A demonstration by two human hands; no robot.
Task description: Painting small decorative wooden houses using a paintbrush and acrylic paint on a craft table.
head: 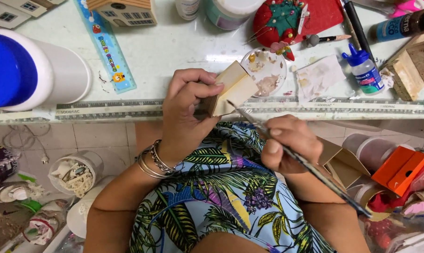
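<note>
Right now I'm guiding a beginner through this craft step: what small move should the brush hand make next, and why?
Probably ease the brush tip forward onto the small wooden piece. The right hand holds the brush with its tip just short of the piece's lower edge, while the left hand grips the piece steady above the table edge, its pale face turned toward the brush.

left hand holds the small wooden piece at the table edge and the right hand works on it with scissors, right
Not scissors. In the head view the right hand holds a thin paintbrush, tip at the wooden piece. The left hand does hold it at the table edge.
</note>
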